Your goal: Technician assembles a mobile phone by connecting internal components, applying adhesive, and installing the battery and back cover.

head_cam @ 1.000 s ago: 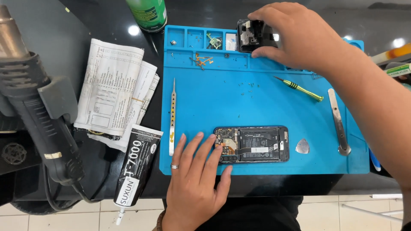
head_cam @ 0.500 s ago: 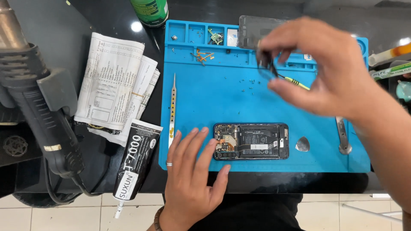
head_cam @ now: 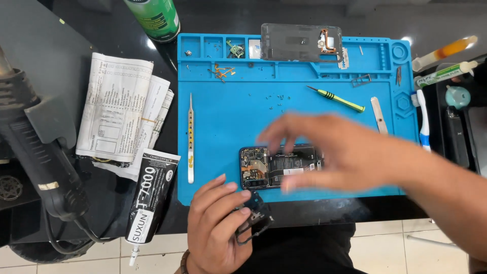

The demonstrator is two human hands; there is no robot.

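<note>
An opened phone (head_cam: 264, 167) with bare circuitry lies near the front edge of a blue work mat (head_cam: 243, 116). My right hand (head_cam: 329, 152) hovers blurred just over the phone, fingers spread, nothing visibly in it. At the mat's front edge my left hand (head_cam: 215, 231) holds a small black frame part (head_cam: 253, 213) between thumb and fingers. The phone's dark back cover (head_cam: 299, 43) rests across the mat's far trays.
On the mat lie tweezers (head_cam: 190, 137), a green-handled screwdriver (head_cam: 337, 99), a metal pry tool (head_cam: 379, 114) and loose screws. Left of it sit a black glue tube (head_cam: 149, 195), folded papers (head_cam: 119, 109) and a hot-air gun (head_cam: 35, 152). Syringes and tubes (head_cam: 441, 66) lie right.
My right hand came down from the mat's far trays to the phone. My left hand lifted off the mat beside the phone and now holds the black frame part.
</note>
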